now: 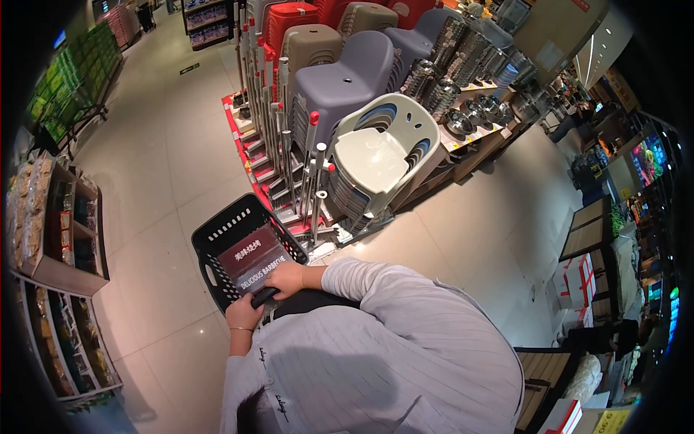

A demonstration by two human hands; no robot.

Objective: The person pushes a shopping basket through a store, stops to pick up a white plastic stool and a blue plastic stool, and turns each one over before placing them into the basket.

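The left hand (244, 312) is closed around the dark handle (264, 296) of a black shopping basket (214, 242). The right hand (289, 278) is laid on the near end of the box (253, 257) inside it. Whether those fingers clasp anything cannot be told, as they are seen only from behind.

Noted, from largest to smallest:

- A tiled shop floor (166, 166) is seen on all sides, with stocked shelves (58, 239) at the left.
- A display island is recorded directly ahead. Stacked plastic stools (347, 79) in grey, tan and red are set on it, and a white chair stack (376, 155) stands at its near corner.
- Steel bowls (463, 119) are piled along the island's right side.
- A row of upright poles (289, 145) with red and white caps is racked between the stools and the basket.
- The basket is held in front of the body, just short of the island.
- The box, dark red and lettered "DELICIOUS BARBECUE", lies flat on the basket's bottom.

Progress, as judged: one item is already placed in the basket. Nothing else is seen in it, and much of its room is unfilled.
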